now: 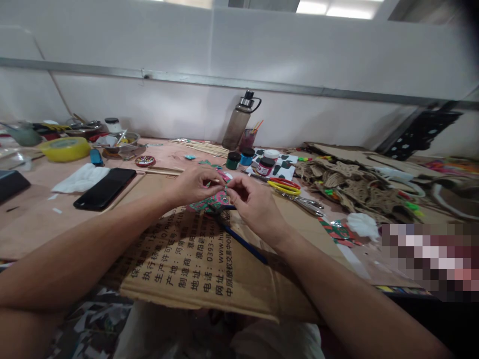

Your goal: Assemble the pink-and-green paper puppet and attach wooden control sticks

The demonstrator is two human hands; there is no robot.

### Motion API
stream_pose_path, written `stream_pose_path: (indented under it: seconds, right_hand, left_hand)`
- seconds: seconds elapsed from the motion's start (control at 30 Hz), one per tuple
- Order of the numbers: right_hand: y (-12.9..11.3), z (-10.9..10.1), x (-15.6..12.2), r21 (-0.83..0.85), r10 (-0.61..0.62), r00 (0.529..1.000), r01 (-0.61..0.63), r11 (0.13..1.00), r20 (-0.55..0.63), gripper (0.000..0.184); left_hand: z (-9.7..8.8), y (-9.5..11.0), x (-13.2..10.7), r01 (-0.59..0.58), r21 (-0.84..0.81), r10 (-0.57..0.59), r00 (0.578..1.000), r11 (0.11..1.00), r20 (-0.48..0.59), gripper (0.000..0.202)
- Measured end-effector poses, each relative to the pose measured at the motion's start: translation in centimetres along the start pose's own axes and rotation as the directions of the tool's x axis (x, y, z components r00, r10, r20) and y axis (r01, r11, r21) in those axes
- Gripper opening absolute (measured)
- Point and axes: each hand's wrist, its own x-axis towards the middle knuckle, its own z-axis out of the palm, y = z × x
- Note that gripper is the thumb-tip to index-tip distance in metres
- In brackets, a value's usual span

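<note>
My left hand point(194, 188) and my right hand point(256, 204) meet over the cardboard sheet point(179, 269), thumbs and forefingers pinched close together. Whatever lies between the fingertips is too small to make out. Just under them is a pink and green patterned piece point(204, 204), partly covered by the hands. A blue-handled tool, seemingly pliers point(245, 242), rests on the cardboard beneath my right hand, its head partly hidden. Printed characters run across the cardboard.
To the left are a black phone point(105, 189), white tissue point(80, 178) and yellow tape point(65, 148). Behind stand a bottle point(236, 124) and paint jars point(266, 166). Yellow-and-red-handled scissors point(284, 186) and cut cardboard shapes point(352, 184) lie right.
</note>
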Motion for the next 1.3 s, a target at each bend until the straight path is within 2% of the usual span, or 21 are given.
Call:
stream_pose_path:
  seconds: [0.17, 0.37, 0.47, 0.67, 0.83, 1.03, 1.3]
  right_hand:
    - [0.1, 0.3, 0.2, -0.031, -0.002, 1.000, 0.002, 1.000, -0.011, 0.008]
    - [0.4, 0.6, 0.3, 0.029, 0.042, 0.999, -0.041, 0.999, -0.012, 0.010]
    - [0.5, 0.7, 0.3, 0.067, 0.052, 0.999, -0.051, 0.996, -0.014, 0.010]
    - [0.5, 0.5, 0.5, 0.108, 0.052, 0.998, -0.049, 0.993, -0.022, 0.006]
    - [0.4, 0.1, 0.7, 0.113, 0.092, 0.994, -0.085, 0.990, -0.058, 0.007]
    - [0.8, 0.2, 0.6, 0.115, 0.026, 0.997, -0.018, 0.993, -0.068, 0.007]
    - [0.8, 0.1, 0.8, 0.144, 0.056, 0.997, -0.047, 0.988, -0.060, 0.006]
  left_hand:
    - [0.3, 0.1, 0.0, -0.003, 0.051, 0.002, 1.000, 0.999, 0.014, 0.021]
    - [0.6, 0.2, -0.1, -0.036, 0.024, 0.037, 0.998, 0.999, -0.054, 0.020]
    - [0.8, 0.3, -0.1, -0.013, 0.024, 0.015, 0.997, 1.000, -0.078, 0.019]
    - [0.7, 0.8, 0.0, 0.076, -0.022, -0.076, 0.997, 0.997, -0.004, 0.014]
    - [0.3, 1.1, -0.1, 0.121, -0.086, -0.111, 0.987, 0.989, 0.117, 0.027]
    - [0.9, 0.4, -0.2, 0.166, -0.207, -0.145, 0.983, 0.964, 0.114, 0.026]
    - [1.2, 0.0, -0.2, 0.197, -0.305, -0.166, 0.978, 0.932, 0.125, 0.027]
